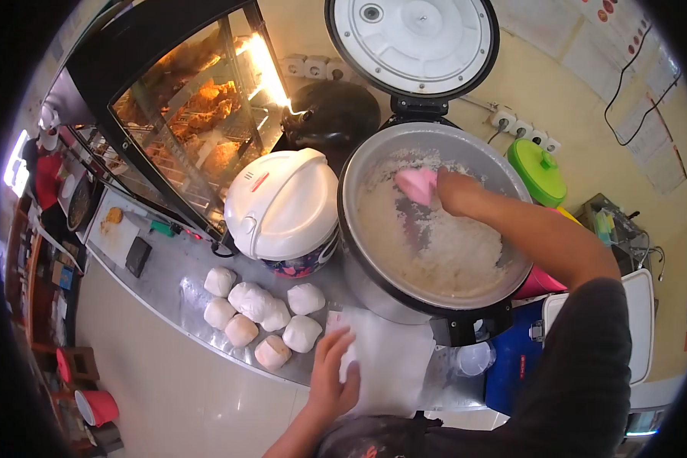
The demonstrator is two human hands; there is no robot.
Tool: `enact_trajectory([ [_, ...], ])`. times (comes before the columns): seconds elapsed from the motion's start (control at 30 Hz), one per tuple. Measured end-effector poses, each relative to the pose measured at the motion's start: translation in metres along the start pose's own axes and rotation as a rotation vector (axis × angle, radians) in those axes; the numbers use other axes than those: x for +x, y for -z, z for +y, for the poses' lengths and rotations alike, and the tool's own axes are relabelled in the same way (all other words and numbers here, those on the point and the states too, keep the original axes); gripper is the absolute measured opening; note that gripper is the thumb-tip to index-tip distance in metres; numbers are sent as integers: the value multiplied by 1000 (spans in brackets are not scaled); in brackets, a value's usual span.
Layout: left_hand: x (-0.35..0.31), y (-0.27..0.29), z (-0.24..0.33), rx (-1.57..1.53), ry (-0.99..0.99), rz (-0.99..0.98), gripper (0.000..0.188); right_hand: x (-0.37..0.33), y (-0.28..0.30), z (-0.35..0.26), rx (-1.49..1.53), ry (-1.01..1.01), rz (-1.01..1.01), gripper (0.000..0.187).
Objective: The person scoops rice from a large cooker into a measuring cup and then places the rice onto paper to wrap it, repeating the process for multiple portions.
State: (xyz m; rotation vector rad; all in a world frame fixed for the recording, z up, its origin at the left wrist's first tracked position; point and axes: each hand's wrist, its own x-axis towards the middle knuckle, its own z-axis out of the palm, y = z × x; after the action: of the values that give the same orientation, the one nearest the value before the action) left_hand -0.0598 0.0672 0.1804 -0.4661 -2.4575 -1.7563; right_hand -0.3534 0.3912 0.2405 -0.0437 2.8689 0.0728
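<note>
My right hand [456, 192] reaches into a large rice cooker [393, 301] and is closed on a pink plastic scoop [415, 185]. The scoop sits at the cooked white rice [454, 256], toward the far side of the pot. My left hand [333, 379] holds nothing, its fingers apart, at the left edge of a white paper sheet [389, 359] on the metal counter. Left of that sheet lie several round white wrapped bundles [301, 333]. The cooker's lid [420, 38] stands raised behind the pot.
A smaller white rice cooker [282, 202] stands left of the pot, beside a lit glass cabinet [206, 107] of fried food. To the right are a green lidded container [538, 172], a blue cooler box [507, 359] and a clear plastic container [475, 359]. Sockets [523, 130] line the wall.
</note>
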Motion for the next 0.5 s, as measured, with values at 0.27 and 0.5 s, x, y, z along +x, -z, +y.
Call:
enact_trajectory([
  [0.27,56,-64,20,-152,-33,-160,97,-18,-33,-53,-283,315,147,36],
  [0.5,52,-77,19,-120,-126,-144,105,-61,1,-46,-196,285,-164,24],
])
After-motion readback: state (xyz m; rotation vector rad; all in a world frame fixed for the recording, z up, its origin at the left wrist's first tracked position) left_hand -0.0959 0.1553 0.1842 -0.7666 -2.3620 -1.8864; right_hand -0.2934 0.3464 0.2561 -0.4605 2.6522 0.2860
